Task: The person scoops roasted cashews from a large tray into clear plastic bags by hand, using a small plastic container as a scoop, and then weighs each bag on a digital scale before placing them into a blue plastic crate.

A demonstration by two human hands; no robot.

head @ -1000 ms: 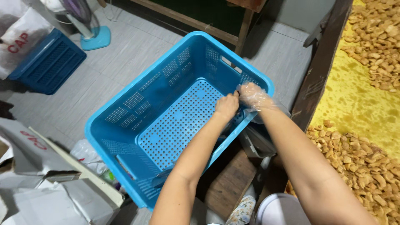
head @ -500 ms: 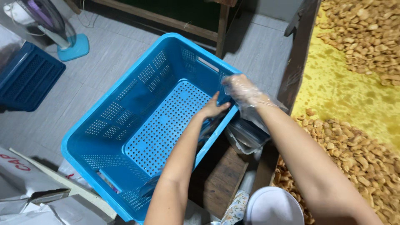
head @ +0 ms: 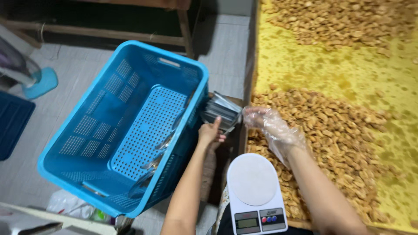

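Note:
My bare left hand (head: 211, 132) grips the underside of a bundle of clear plastic bags (head: 220, 112), just outside the right wall of a blue perforated plastic crate (head: 100, 130). My right hand (head: 266, 124), in a loose clear plastic glove, hovers right of the bundle with its fingertips near the bundle's edge and nothing in it. Below that hand lies a heap of golden-brown fried snack pieces (head: 335, 139) on a yellow sheet (head: 305, 65). Several clear packs (head: 163, 146) lean inside the crate along its right wall.
A white digital kitchen scale (head: 254, 191) stands in front of me between my forearms. A second snack heap (head: 344, 21) lies at the far end of the sheet. A fan base (head: 39, 82), a dark blue crate (head: 13, 124) and a wooden table leg (head: 185, 24) stand on the grey floor.
The view has swung right toward the snack heap. Both hands have drawn back from the crate's rim to just outside its right wall, and the scale has come fully into view.

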